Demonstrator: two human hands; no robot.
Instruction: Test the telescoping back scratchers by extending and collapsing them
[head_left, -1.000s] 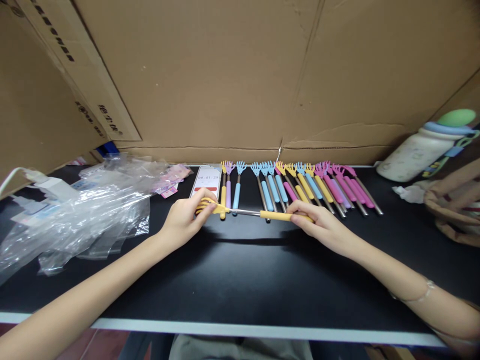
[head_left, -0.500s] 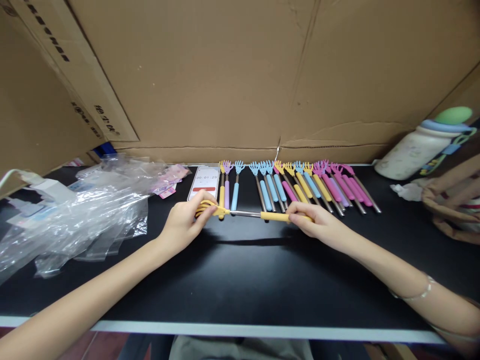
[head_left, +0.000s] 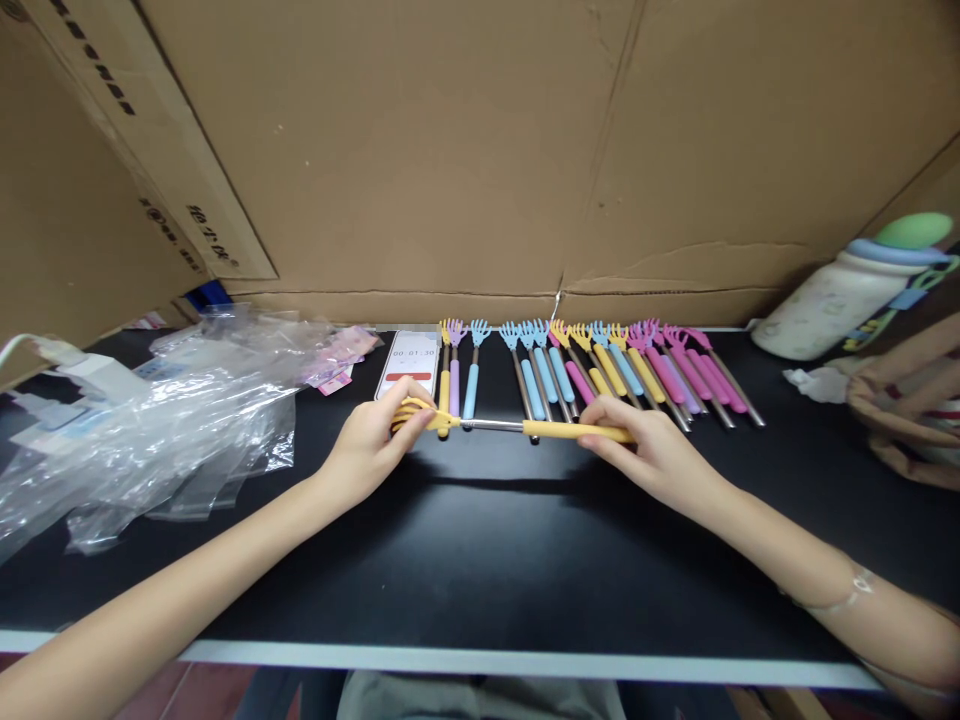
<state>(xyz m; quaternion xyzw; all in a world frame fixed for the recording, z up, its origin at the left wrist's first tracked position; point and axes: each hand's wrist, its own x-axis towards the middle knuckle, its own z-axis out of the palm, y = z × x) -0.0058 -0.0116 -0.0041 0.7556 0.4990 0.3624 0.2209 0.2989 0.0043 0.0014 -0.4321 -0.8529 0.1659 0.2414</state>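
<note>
A yellow back scratcher (head_left: 574, 430) with a metal shaft is held level above the black table, stretched between my two hands. My left hand (head_left: 375, 432) pinches its claw-shaped head between thumb and fingers. Around the far end of the yellow handle, my right hand (head_left: 646, 440) is closed with thumb below and fingers above. Just beyond, a purple back scratcher (head_left: 454, 380), a blue back scratcher (head_left: 471, 388) and a yellow one lie side by side. To the right lies a row of several more in blue, yellow, purple and pink (head_left: 701, 375).
Clear plastic bags (head_left: 187, 430) are heaped at the left beside a white charger (head_left: 112, 378). A phone (head_left: 409, 362) showing a timer lies behind my left hand. At the right stand a tilted bottle (head_left: 832, 305) and a brown bag (head_left: 900, 400). Cardboard (head_left: 420, 150) walls the back.
My right hand has shifted slightly to the right along with the handle's end, its fingers now reaching further over it. My left hand stays put. The phone timer has advanced a second.
</note>
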